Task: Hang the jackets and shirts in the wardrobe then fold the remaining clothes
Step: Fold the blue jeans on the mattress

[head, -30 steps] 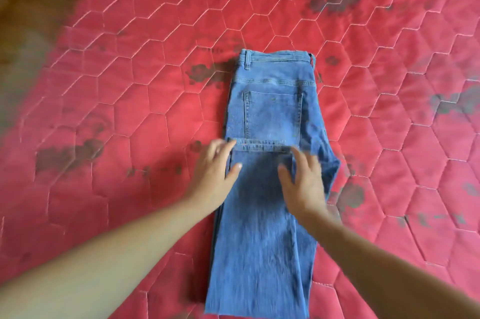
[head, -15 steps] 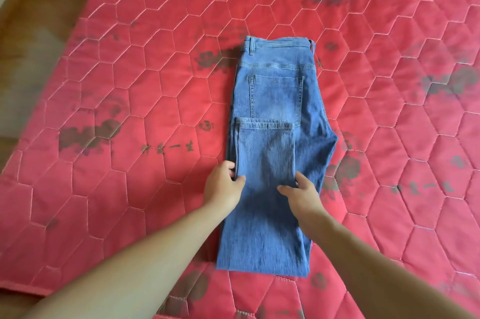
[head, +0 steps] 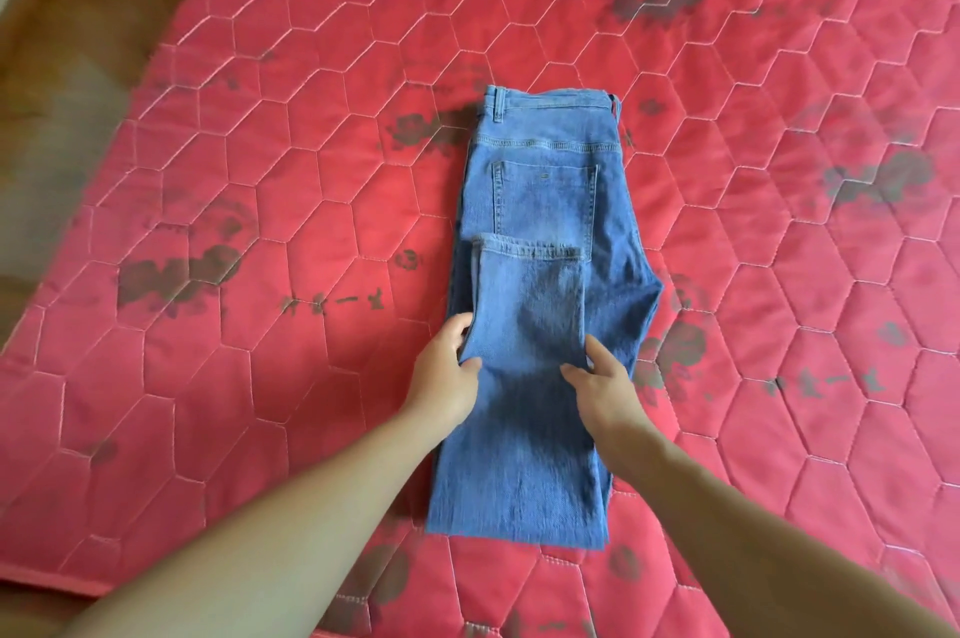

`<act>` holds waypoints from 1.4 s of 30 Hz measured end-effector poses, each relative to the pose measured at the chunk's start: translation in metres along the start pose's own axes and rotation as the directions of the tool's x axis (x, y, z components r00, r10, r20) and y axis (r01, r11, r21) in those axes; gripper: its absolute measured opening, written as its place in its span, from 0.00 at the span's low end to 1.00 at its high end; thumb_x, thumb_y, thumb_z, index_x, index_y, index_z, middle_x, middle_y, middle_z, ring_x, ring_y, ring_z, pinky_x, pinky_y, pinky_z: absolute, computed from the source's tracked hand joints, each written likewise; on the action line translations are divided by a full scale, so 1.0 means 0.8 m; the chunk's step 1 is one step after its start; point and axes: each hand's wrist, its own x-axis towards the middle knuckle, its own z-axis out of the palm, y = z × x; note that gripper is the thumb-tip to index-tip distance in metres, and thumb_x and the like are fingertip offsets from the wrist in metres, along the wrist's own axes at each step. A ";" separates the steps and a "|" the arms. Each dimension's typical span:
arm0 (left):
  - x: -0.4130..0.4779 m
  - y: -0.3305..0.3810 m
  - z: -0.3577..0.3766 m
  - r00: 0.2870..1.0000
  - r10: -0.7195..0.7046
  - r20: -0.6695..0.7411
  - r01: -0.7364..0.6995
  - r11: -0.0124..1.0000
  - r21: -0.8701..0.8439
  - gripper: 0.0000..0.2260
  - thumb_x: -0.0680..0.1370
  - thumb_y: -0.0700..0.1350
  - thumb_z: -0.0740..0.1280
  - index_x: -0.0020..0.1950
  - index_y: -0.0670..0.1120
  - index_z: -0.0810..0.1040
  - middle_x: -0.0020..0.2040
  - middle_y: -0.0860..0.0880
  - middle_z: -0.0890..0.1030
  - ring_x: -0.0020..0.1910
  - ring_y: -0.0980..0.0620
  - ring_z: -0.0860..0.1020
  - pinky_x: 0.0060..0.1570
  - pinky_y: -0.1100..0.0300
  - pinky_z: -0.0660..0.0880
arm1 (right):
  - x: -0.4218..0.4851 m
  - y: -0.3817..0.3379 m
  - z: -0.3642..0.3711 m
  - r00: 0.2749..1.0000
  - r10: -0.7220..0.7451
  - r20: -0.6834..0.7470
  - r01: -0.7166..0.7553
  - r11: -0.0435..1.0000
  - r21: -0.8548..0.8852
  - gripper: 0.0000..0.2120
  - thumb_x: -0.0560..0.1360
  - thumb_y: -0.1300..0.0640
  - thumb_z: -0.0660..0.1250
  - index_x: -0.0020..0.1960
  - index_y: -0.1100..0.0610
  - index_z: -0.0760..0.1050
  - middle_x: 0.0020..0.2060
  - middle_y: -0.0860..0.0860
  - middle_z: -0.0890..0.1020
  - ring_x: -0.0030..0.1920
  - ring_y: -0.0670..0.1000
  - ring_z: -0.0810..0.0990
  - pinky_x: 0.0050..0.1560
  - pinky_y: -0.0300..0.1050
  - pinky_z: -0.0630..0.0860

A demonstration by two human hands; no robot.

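A pair of blue jeans (head: 540, 201) lies flat on the red quilted mattress (head: 260, 222), waistband at the far end and back pocket facing up. The legs are folded back over the seat, so the hem lies just below the pocket. My left hand (head: 447, 372) grips the left edge of the folded-over leg, thumb on top and fingers tucked under the denim. At the leg's right edge, my right hand (head: 605, 380) pinches the fabric between thumb and forefinger. The fold of the jeans is nearest me.
The mattress has dark stains across its hexagon stitching and reaches well beyond the jeans on the right and far side. Its left and near edges drop to a brown floor (head: 62, 66). No other clothes are in view.
Both hands slid from the hem back toward me along the folded leg and took hold of its two side edges. The jeans themselves stayed where they were.
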 end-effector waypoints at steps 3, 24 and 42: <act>0.013 0.044 -0.021 0.996 0.086 -0.024 -0.088 0.989 -0.115 0.25 0.79 0.31 0.62 0.70 0.53 0.73 0.64 0.53 0.80 0.67 0.58 0.76 0.67 0.57 0.73 | 0.002 -0.045 -0.010 0.995 -0.097 0.014 0.096 0.994 0.041 0.21 0.80 0.69 0.58 0.59 0.46 0.79 0.49 0.46 0.86 0.47 0.52 0.83 0.53 0.49 0.79; -0.003 -0.001 0.004 0.982 -0.177 -0.066 0.181 0.982 0.061 0.03 0.75 0.43 0.69 0.47 0.46 0.77 0.41 0.50 0.82 0.38 0.48 0.80 0.35 0.57 0.72 | 0.028 0.042 -0.023 0.970 0.214 -0.119 -0.239 0.934 -0.266 0.05 0.77 0.62 0.69 0.49 0.64 0.77 0.41 0.54 0.80 0.40 0.53 0.76 0.41 0.45 0.71; -0.104 -0.075 0.003 0.991 0.117 -0.065 -0.102 0.974 0.202 0.04 0.74 0.39 0.73 0.47 0.42 0.81 0.54 0.52 0.75 0.52 0.54 0.74 0.52 0.72 0.66 | -0.039 0.088 -0.037 0.971 0.237 -0.036 -0.240 0.956 -0.172 0.12 0.63 0.59 0.67 0.44 0.64 0.75 0.38 0.55 0.77 0.39 0.53 0.74 0.43 0.47 0.69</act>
